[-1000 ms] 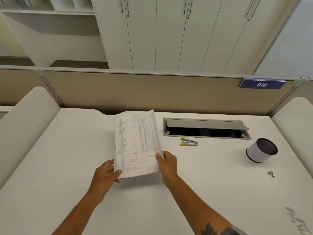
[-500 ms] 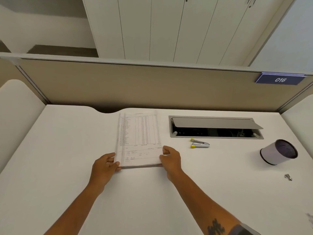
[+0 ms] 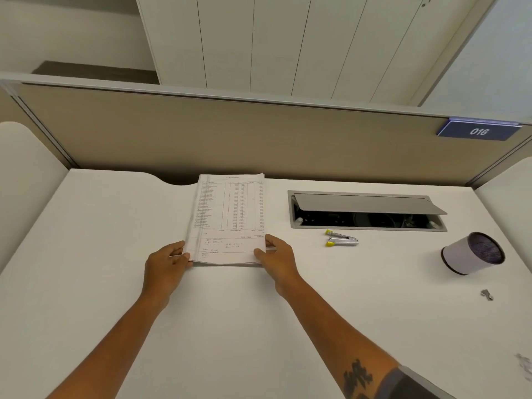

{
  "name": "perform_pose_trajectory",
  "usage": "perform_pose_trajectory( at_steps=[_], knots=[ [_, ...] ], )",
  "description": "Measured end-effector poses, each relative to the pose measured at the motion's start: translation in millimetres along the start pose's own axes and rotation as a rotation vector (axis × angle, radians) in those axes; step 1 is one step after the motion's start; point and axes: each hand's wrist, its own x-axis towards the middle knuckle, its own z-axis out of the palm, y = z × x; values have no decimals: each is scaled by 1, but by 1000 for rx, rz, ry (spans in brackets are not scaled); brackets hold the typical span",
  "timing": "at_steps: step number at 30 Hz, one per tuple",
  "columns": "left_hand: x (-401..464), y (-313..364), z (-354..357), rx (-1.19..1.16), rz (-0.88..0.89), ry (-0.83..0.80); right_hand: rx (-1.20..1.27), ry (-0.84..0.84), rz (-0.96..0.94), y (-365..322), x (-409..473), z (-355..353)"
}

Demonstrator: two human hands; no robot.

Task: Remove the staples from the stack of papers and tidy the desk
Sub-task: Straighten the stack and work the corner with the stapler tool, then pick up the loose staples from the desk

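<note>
Hands were both out in front, forearms angled inward across the white desk (image 3: 86, 254). Left hand (image 3: 165, 264) sat palm-down at the near left corner of the stack of papers (image 3: 229, 220), fingers curled onto its edge. Right hand (image 3: 276, 259) mirrored it at the near right corner, thumb on top of the top sheet, fingers pinching the edge. Both hands gripped the stack, which lay flat on the desk, centre-back, far edge close to the beige partition (image 3: 230, 133). Count: 1 paper stack, 2 hands. 1 staple remover (image 3: 342, 241) with yellow tips lay right of the stack, just in front of the open cable tray (image 3: 368, 211), untouched. 1 white cup (image 3: 472, 253) lay tipped on its side further right. 1 small metal bit (image 3: 487, 294), possibly pulled staples, sat near the cup; too small to tell. 1 blue tag (image 3: 479, 131) read 016.
</note>
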Motion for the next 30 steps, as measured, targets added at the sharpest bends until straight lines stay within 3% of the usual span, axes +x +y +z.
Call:
perform_pose_trajectory(
  at_steps=[17,22,30],
  knots=[
    [-34,-25,-7,-26,30,81,-169,-42,-18,31,-36,-11],
    [-76,-50,-7,202,329,133,-339,-74,-119,54,-68,-38],
    [-148,-82,8,478,545,-23,-762,-10,-359,98,-124,-97]
  ],
)
